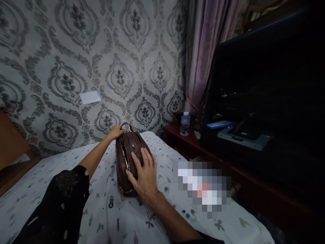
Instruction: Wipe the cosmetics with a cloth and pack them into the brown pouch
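Note:
A brown leather-look bag [121, 169] with gold zips, a small metal clasp and a looped top handle rests on the patterned bedsheet [101, 203]. One of its zips is partly undone, showing a narrow dark gap. At the bag's far end, beside the handle, my left hand [116, 132] has its fingers closed on the top edge. My right hand [147, 174] lies over the front of the bag, fingers spread and touching its surface near the zip. The bag's inside is hidden.
To the right a dark red table [172, 134] carries a clear plastic bottle [185, 124], a blue packet [220, 125] and a large black screen [266, 84]. A pixelated patch covers something on the bed's right side. A patterned wall [119, 76] stands behind.

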`<action>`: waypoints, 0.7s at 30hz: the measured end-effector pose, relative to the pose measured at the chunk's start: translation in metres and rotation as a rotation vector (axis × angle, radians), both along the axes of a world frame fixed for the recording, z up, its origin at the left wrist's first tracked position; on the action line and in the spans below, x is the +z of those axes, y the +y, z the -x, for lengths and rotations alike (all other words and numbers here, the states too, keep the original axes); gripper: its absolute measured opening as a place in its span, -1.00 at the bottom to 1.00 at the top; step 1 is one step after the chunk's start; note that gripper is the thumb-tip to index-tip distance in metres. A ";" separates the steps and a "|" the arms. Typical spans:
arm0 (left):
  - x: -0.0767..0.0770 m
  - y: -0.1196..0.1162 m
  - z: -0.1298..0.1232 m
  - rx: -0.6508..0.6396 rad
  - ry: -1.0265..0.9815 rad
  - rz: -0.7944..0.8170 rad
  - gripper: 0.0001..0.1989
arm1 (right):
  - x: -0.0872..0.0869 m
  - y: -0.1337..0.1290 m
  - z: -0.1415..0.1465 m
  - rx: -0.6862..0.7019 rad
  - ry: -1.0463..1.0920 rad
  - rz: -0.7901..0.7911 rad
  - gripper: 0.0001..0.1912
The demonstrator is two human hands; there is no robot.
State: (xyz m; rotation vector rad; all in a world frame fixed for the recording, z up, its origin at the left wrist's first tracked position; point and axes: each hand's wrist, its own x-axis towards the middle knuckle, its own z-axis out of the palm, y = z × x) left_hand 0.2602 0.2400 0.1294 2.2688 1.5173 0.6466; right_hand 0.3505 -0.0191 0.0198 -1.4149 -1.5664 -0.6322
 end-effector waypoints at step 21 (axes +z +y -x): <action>-0.009 -0.025 -0.007 0.285 0.012 -0.168 -0.69 | 0.001 -0.002 0.000 0.077 0.039 -0.043 -0.47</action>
